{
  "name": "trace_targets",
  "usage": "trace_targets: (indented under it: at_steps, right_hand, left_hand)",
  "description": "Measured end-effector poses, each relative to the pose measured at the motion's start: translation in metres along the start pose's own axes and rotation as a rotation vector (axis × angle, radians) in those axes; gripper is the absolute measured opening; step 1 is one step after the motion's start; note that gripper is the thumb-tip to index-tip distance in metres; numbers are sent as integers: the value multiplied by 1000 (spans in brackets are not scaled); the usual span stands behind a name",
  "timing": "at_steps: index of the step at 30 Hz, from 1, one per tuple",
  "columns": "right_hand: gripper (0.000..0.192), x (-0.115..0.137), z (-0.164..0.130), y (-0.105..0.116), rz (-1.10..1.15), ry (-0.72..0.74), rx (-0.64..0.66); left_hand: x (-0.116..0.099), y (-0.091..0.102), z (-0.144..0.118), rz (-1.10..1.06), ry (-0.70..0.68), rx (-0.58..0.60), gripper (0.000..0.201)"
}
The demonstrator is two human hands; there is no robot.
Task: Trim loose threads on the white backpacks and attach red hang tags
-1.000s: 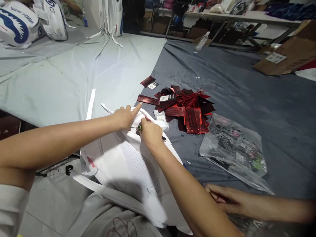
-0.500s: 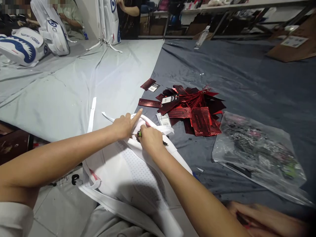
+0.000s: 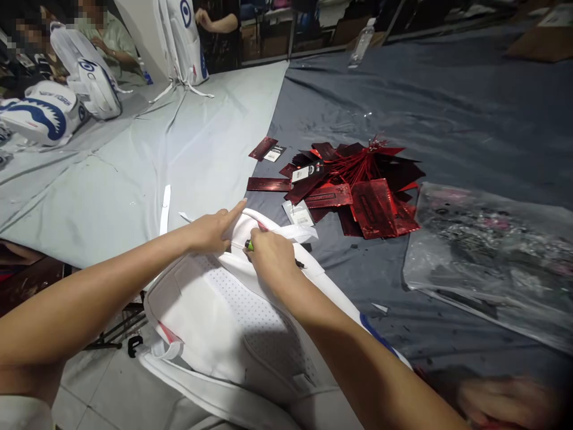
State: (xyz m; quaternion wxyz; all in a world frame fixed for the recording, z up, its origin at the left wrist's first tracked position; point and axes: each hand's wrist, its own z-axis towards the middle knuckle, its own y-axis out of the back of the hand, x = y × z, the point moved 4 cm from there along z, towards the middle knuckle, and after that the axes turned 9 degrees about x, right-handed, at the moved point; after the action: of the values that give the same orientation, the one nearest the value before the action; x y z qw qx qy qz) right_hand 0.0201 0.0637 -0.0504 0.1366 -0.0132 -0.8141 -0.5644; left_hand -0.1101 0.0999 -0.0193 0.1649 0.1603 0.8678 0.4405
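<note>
Bag (image 3: 197,322) | at near edge of table (image 3: 219,149) | left hand (image 3: 208,232): on bag top, index finger straight, grip otherwise cannot tell | right hand (image 3: 274,255): fingers closed round green-and-black tool (image 3: 249,244) | steady bag top; guide tool clear of left fingertips

Shadow darkens the white backpack (image 3: 224,298); lower right blurs.

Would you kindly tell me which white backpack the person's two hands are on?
The nearest backpack, dotted panel showing: left hand and right hand are at its top edge. The other backpacks sit farther back on the table, away from both.
</note>
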Motion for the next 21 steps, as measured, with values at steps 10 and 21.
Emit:
trace_targets:
  at_steps: [10,21]
  right_hand:
    - [22,-7,-1,-2,72,30,47]
    - [28,15,9,2,-15,315,-51]
  left_hand:
    - [13,-3,-3,-231,21,-40,100]
    - [24,-26,-17,-495,-13,-264,72]
